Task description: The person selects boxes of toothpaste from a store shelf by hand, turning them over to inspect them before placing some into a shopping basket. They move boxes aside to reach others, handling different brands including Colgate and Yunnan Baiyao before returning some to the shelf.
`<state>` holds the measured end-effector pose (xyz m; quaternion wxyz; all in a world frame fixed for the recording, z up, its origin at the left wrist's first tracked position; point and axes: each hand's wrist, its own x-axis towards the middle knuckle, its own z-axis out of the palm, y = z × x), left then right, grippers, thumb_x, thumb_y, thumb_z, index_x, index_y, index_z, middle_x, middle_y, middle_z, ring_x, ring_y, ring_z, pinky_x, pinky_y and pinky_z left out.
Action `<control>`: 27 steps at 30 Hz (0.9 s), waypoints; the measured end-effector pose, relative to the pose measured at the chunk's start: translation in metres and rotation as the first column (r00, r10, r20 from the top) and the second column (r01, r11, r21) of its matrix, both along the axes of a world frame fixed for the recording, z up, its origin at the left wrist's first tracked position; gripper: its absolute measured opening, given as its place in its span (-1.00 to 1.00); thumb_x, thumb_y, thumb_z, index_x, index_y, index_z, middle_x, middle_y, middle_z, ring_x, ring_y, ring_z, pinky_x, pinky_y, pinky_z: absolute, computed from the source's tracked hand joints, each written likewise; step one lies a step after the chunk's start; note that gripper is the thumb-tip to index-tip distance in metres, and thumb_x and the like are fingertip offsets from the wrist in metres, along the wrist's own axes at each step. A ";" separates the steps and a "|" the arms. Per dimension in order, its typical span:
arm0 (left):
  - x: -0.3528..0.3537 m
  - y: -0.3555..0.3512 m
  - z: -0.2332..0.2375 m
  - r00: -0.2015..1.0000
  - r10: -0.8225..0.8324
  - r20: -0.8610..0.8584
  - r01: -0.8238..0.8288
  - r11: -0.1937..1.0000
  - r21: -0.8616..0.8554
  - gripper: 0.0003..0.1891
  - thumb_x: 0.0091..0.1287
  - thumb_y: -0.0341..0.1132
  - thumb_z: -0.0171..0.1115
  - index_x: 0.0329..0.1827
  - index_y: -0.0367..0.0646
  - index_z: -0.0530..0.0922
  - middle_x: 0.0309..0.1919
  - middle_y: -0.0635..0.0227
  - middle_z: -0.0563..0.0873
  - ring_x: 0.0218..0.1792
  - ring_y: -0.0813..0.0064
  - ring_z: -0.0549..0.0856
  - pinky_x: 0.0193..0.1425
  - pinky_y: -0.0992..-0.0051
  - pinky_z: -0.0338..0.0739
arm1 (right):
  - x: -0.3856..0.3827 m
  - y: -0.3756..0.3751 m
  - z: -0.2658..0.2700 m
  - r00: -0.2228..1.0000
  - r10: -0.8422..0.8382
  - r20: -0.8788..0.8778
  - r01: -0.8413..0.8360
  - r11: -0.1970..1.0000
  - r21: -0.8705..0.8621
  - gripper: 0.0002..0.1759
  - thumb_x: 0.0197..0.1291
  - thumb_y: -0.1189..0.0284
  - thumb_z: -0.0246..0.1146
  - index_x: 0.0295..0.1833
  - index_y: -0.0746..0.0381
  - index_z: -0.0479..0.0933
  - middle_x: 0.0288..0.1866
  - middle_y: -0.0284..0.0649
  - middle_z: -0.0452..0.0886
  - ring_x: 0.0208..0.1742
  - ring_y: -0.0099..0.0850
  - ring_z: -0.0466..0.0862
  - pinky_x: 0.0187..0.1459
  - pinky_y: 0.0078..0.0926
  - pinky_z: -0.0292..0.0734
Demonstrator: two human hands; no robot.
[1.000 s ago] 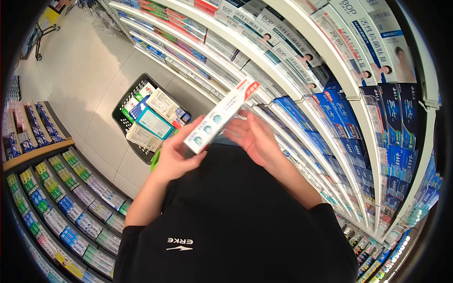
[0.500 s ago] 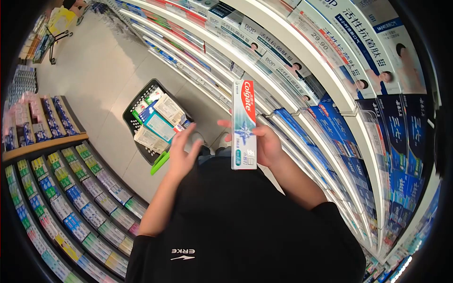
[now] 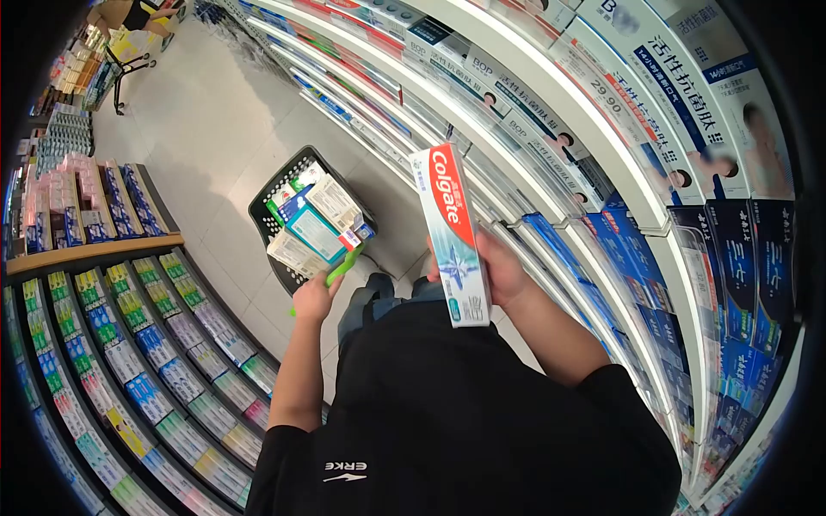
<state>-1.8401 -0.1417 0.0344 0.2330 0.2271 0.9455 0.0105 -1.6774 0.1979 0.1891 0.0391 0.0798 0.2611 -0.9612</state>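
My right hand (image 3: 503,267) grips a long Colgate toothpaste box (image 3: 454,236), its red and teal face turned up, in front of my body. The fingers wrap round its right side, partly hidden behind it. Lower left, my left hand (image 3: 313,298) is closed on the green handle (image 3: 346,263) of a black shopping basket (image 3: 258,211). In the basket lie a teal box (image 3: 317,230), beige packages (image 3: 335,203) and other small boxes.
Shelves of toothpaste boxes (image 3: 736,258) curve along the right side. Toothbrush racks (image 3: 129,361) fill the lower left. A shopping cart (image 3: 123,77) and part of a person (image 3: 146,17) are at the upper left.
My left hand has moved down from open in the air and taken hold of the basket handle, which has swung up. The Colgate box has tilted slightly and looks larger.
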 end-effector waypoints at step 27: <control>-0.163 -0.012 -0.005 0.978 -0.125 0.168 0.108 0.988 0.108 -0.22 0.48 0.45 -0.05 -0.01 -0.21 0.69 -0.19 -0.17 0.80 -0.07 -0.16 0.79 0.07 -0.06 0.65 | -0.136 -0.117 0.062 0.881 -0.471 0.039 0.334 0.679 0.654 -0.37 0.43 0.60 0.29 0.55 0.36 0.27 0.37 -0.15 0.59 0.37 -0.41 0.59 0.41 -0.31 0.46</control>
